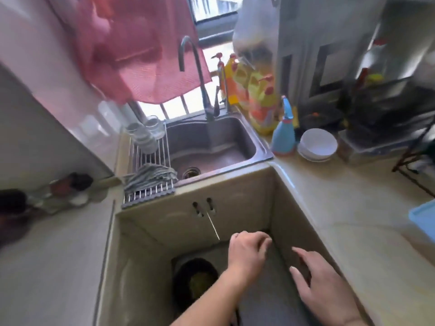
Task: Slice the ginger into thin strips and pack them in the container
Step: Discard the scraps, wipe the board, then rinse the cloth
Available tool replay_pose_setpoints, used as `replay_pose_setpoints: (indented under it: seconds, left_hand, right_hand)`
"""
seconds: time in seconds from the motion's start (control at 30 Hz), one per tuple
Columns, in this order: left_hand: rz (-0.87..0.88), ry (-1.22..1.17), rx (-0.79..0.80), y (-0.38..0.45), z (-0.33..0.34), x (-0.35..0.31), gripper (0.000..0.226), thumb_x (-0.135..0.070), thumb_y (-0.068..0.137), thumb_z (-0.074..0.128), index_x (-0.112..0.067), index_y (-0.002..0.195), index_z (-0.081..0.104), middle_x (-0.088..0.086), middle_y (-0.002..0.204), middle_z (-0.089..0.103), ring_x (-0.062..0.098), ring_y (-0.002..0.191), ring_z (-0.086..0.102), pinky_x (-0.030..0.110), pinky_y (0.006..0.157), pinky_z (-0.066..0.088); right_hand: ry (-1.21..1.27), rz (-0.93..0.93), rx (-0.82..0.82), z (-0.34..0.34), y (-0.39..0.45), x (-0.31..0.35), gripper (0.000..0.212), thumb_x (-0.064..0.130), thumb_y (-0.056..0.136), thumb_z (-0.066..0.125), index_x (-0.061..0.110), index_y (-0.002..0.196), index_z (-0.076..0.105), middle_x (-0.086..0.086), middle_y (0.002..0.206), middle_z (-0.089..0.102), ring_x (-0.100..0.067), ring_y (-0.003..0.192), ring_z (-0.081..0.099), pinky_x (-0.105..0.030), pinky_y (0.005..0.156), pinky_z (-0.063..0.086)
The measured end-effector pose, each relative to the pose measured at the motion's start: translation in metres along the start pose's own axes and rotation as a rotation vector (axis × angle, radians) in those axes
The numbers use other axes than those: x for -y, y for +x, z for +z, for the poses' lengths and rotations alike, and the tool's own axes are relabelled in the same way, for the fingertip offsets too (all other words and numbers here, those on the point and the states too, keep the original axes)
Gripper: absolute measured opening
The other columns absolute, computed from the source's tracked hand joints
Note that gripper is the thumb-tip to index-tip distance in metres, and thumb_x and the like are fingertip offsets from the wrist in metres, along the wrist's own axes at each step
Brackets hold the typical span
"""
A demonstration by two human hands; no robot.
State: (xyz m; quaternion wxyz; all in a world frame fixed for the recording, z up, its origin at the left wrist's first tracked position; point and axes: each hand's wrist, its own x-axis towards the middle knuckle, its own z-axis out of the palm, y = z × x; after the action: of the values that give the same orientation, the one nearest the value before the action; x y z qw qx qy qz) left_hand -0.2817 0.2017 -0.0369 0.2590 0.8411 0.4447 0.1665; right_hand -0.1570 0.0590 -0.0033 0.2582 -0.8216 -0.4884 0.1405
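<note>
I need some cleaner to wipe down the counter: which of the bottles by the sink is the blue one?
The spray bottle standing right of the sink, beside the stacked white bowls. It alone is blue; the bottles behind it are yellow and orange.

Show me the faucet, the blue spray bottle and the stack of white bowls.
faucet (201,83), head view, on the upright neck.
blue spray bottle (283,135), head view, on the bottle's body.
stack of white bowls (317,143), head view, inside the top bowl.
</note>
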Motion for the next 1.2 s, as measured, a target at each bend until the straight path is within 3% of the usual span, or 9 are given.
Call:
replay_pose_setpoints:
  seconds: [0.1, 0.23, 0.33, 0.43, 0.57, 0.77, 0.93, 1.1, 1.2]
  left_hand:
    - [-0.088, -0.034, -0.097, 0.026, -0.053, 0.071, 0.025, -0.019, 0.086, 0.059, -0.029, 0.101, 0.076, -0.010, 0.097, 0.076, 0.015, 0.090, 0.067, 0.030, 0.085, 0.053]
    - [-0.286, -0.069, -0.182, 0.072, -0.128, 0.152, 0.017, -0.029, 0.094, 0.065, -0.023, 0.106, 0.076, -0.004, 0.104, 0.075, 0.016, 0.099, 0.063, 0.031, 0.090, 0.050]
    - [-0.346, -0.051, -0.249, 0.110, -0.175, 0.209, 0.019, -0.021, 0.093, 0.067, -0.017, 0.109, 0.075, 0.000, 0.107, 0.073, 0.019, 0.103, 0.064, 0.033, 0.091, 0.051]
    - [-0.411, 0.073, -0.249, 0.144, -0.207, 0.252, 0.028, -0.017, 0.093, 0.064, -0.013, 0.121, 0.068, 0.003, 0.125, 0.065, 0.023, 0.118, 0.056, 0.035, 0.101, 0.043]
    - [-0.538, 0.170, -0.194, 0.166, -0.220, 0.288, 0.050, -0.028, 0.097, 0.060, -0.018, 0.144, 0.047, 0.002, 0.146, 0.044, 0.024, 0.135, 0.039, 0.042, 0.114, 0.034]
    - [-0.636, 0.044, -0.260, 0.179, -0.215, 0.305, 0.055, -0.026, 0.098, 0.059, -0.017, 0.149, 0.039, 0.007, 0.148, 0.044, 0.027, 0.136, 0.041, 0.044, 0.115, 0.034]
    - [-0.601, 0.262, -0.176, 0.190, -0.222, 0.310, 0.024, -0.033, 0.092, 0.061, -0.020, 0.112, 0.065, 0.002, 0.118, 0.057, 0.026, 0.114, 0.047, 0.038, 0.098, 0.039]
    - [-0.469, 0.240, -0.165, 0.189, -0.222, 0.305, 0.018, -0.030, 0.094, 0.056, -0.022, 0.080, 0.048, -0.005, 0.081, 0.051, 0.023, 0.090, 0.050, 0.036, 0.089, 0.032]
    - [-0.463, 0.033, -0.209, 0.186, -0.222, 0.310, 0.020, -0.022, 0.098, 0.056, -0.020, 0.080, 0.047, -0.001, 0.077, 0.055, 0.023, 0.078, 0.054, 0.029, 0.068, 0.037]
  right_hand:
    - [0.049, -0.111, 0.083, 0.043, 0.043, 0.057, 0.045, 0.025, 0.071, 0.084, 0.029, 0.113, 0.067, 0.017, 0.089, 0.061, -0.004, 0.079, 0.062, -0.018, 0.059, 0.049]
    - [0.054, -0.234, 0.143, 0.094, 0.084, 0.121, 0.038, 0.039, 0.075, 0.066, 0.036, 0.112, 0.062, 0.028, 0.085, 0.047, -0.002, 0.083, 0.054, -0.009, 0.055, 0.037]
    - [0.058, -0.252, 0.210, 0.119, 0.105, 0.150, 0.037, 0.046, 0.078, 0.057, 0.043, 0.115, 0.056, 0.029, 0.085, 0.050, -0.001, 0.082, 0.055, -0.012, 0.055, 0.043]
    - [0.053, -0.260, 0.265, 0.136, 0.119, 0.164, 0.041, 0.055, 0.079, 0.044, 0.048, 0.119, 0.046, 0.030, 0.088, 0.049, 0.001, 0.080, 0.057, -0.017, 0.059, 0.048]
    - [-0.002, -0.198, 0.336, 0.140, 0.133, 0.181, 0.042, 0.045, 0.074, 0.060, 0.044, 0.115, 0.052, 0.028, 0.084, 0.052, 0.005, 0.069, 0.054, -0.008, 0.053, 0.040]
    - [-0.040, -0.205, 0.377, 0.142, 0.146, 0.191, 0.037, 0.047, 0.077, 0.057, 0.044, 0.114, 0.057, 0.031, 0.084, 0.045, 0.005, 0.072, 0.052, -0.005, 0.053, 0.038]
    - [-0.018, -0.227, 0.403, 0.141, 0.153, 0.198, 0.040, 0.046, 0.092, 0.048, 0.044, 0.132, 0.047, 0.030, 0.099, 0.042, 0.009, 0.086, 0.042, -0.008, 0.072, 0.039]
    - [-0.028, -0.204, 0.468, 0.137, 0.155, 0.209, 0.041, 0.045, 0.096, 0.046, 0.044, 0.137, 0.042, 0.028, 0.104, 0.041, 0.007, 0.091, 0.040, -0.010, 0.076, 0.037]
    - [-0.016, -0.211, 0.454, 0.135, 0.153, 0.211, 0.041, 0.044, 0.096, 0.047, 0.042, 0.136, 0.044, 0.026, 0.104, 0.044, 0.006, 0.093, 0.045, -0.010, 0.077, 0.037]
